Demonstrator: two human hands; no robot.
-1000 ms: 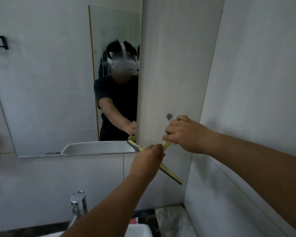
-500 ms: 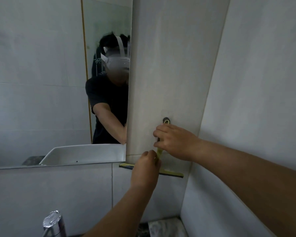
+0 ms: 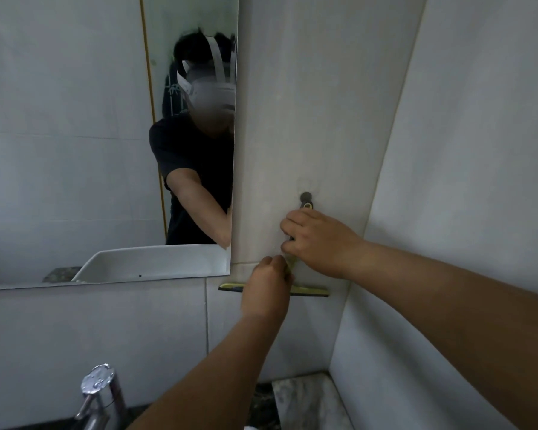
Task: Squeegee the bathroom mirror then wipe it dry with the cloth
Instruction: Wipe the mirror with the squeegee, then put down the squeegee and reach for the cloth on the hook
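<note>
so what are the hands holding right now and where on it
Both hands hold the squeegee by its handle: right hand near the top, under the wall hook, left hand lower, just above the blade.

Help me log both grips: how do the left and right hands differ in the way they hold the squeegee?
The left hand sits lower, closed around the handle just above the blade; the right hand sits higher, near the wall hook. The left hand comes up from below, covering the blade's middle, while the right hand reaches in from the right. Both grip the yellow squeegee, hanging against the wall beside the mirror.
</note>
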